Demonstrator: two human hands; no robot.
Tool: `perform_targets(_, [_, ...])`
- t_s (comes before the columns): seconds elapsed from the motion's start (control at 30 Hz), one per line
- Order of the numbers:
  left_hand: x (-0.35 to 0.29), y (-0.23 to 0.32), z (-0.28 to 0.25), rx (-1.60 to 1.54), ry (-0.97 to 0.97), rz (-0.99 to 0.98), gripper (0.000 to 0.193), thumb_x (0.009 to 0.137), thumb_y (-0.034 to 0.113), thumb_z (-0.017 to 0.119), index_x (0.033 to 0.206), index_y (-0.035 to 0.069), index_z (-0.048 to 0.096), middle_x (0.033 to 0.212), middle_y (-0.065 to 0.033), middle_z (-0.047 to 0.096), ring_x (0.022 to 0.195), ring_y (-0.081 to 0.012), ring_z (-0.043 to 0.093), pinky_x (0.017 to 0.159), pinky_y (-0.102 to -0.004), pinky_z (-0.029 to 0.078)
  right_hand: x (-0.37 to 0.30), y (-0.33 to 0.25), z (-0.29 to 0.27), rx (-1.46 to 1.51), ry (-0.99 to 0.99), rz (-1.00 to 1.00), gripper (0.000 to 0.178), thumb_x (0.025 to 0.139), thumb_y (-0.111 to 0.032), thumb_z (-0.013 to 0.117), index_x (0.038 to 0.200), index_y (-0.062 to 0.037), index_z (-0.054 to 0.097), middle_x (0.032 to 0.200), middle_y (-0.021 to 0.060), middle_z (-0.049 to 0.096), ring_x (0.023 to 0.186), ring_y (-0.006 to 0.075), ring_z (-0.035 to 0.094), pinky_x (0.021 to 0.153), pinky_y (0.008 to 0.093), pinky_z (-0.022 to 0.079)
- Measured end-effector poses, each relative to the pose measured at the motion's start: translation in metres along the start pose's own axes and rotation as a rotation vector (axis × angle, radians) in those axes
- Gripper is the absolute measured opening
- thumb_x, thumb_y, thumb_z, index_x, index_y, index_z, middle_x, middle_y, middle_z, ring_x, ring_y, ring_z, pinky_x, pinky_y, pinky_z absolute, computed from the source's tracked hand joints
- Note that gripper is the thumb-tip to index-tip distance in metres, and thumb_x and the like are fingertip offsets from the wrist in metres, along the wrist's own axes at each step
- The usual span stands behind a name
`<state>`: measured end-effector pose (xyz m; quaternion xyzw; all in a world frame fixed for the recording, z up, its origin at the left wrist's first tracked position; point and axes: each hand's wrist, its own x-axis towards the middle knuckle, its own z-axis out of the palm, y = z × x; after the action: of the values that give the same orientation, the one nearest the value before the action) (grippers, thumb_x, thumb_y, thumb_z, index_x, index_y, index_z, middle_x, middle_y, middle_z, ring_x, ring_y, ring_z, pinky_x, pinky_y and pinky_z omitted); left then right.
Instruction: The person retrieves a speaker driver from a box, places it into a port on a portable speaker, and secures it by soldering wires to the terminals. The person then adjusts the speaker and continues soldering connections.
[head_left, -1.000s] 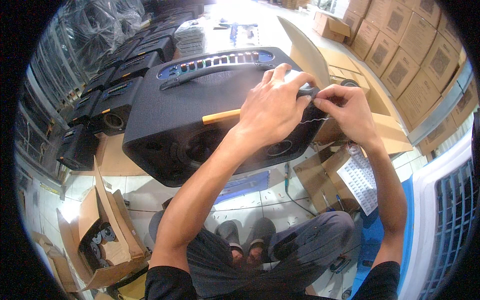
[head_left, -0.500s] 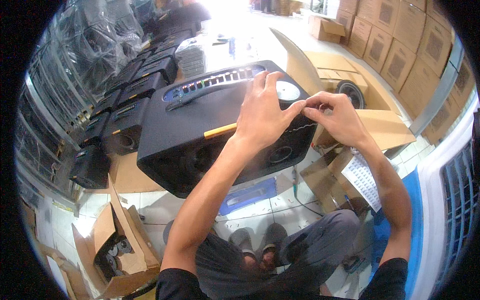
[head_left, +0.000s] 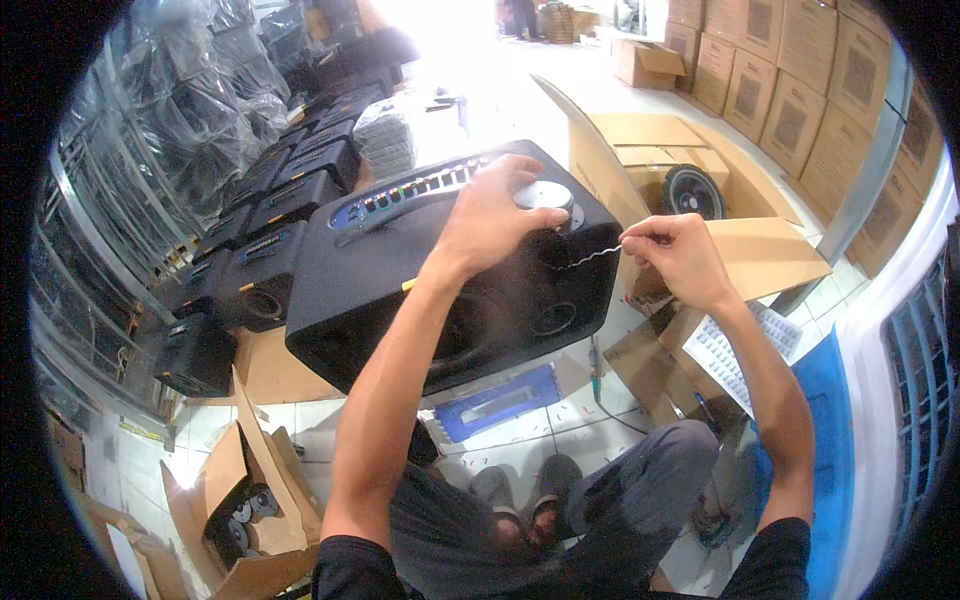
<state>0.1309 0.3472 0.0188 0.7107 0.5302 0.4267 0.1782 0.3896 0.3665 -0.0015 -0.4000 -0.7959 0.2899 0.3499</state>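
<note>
A black speaker cabinet point(head_left: 370, 275) lies in front of me, with a panel of knobs point(head_left: 420, 190) along its far side and round openings in the side facing me. My left hand point(head_left: 485, 220) is closed round a silver disc-shaped part, seemingly a small speaker driver point(head_left: 545, 196), at the cabinet's right end; its thumb presses the near rim. From near that part a thin twisted wire point(head_left: 590, 258) runs to the right. My right hand point(head_left: 675, 255) pinches the wire's end between thumb and fingertips, off the cabinet's right edge. A yellow strip on the cabinet is mostly covered by my left forearm.
Lower left, an open carton point(head_left: 285, 500) holds several round drivers. A larger speaker driver point(head_left: 692, 192) rests in an open carton at right. Printed sheets point(head_left: 725, 355) lie below my right forearm. Rows of black cabinets point(head_left: 265, 275) stand left; stacked cartons point(head_left: 790, 90) line the right.
My right hand has moved slightly down and right, drawing the twisted wire out. My left hand has shifted left and closed round the silver part. My view has shifted slightly.
</note>
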Motion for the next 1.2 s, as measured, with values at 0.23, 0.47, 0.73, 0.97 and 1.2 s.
perform_targets(0.23, [0.018,-0.023,-0.037,-0.150,-0.473,0.136,0.073,0.080,0.007,0.076,0.145,0.000,0.045,0.144,-0.0092,0.051,0.137,-0.0193,0.044,0.114,-0.0331,0.036,0.011,0.000,-0.001,0.164,-0.154,-0.106,0.016,0.093,-0.002,0.064,0.104,0.0053,0.074,0.083,0.0099,0.073,0.074,0.0120,0.066,0.070,0.0276,0.055])
perform_targets(0.47, [0.009,0.009,-0.004,0.341,-0.051,-0.065,0.089,0.078,0.050,0.079,0.141,-0.006,0.049,0.135,-0.0281,0.056,0.127,-0.0327,0.056,0.107,-0.0383,0.044,0.024,-0.007,0.001,0.178,-0.160,-0.055,0.014,0.092,-0.003,0.069,0.101,0.0061,0.075,0.082,0.0065,0.072,0.073,0.0084,0.064,0.069,0.0240,0.053])
perform_targets(0.73, [0.013,0.019,-0.011,0.284,-0.118,-0.035,0.077,0.074,0.039,0.080,0.131,-0.007,0.057,0.121,-0.0291,0.065,0.116,-0.0350,0.063,0.101,-0.0400,0.048,0.022,-0.011,-0.006,0.178,-0.132,-0.019,0.012,0.091,-0.004,0.071,0.097,0.0058,0.074,0.080,0.0054,0.071,0.072,0.0089,0.064,0.068,0.0242,0.053])
perform_targets(0.97, [0.015,0.001,-0.016,0.079,-0.182,0.029,0.071,0.073,0.027,0.076,0.133,-0.005,0.057,0.123,-0.0223,0.067,0.113,-0.0284,0.063,0.101,-0.0372,0.047,0.025,-0.012,-0.007,0.197,-0.158,-0.047,0.012,0.093,-0.004,0.067,0.096,0.0061,0.073,0.082,0.0078,0.072,0.072,0.0104,0.065,0.069,0.0255,0.054])
perform_targets(1.2, [0.006,0.005,0.006,0.477,0.013,0.083,0.078,0.076,0.047,0.078,0.129,-0.007,0.060,0.127,-0.0279,0.063,0.120,-0.0357,0.060,0.105,-0.0394,0.045,0.041,-0.013,-0.009,0.039,-0.156,-0.110,0.015,0.091,-0.007,0.069,0.099,0.0044,0.075,0.080,0.0068,0.072,0.072,0.0097,0.064,0.069,0.0258,0.054])
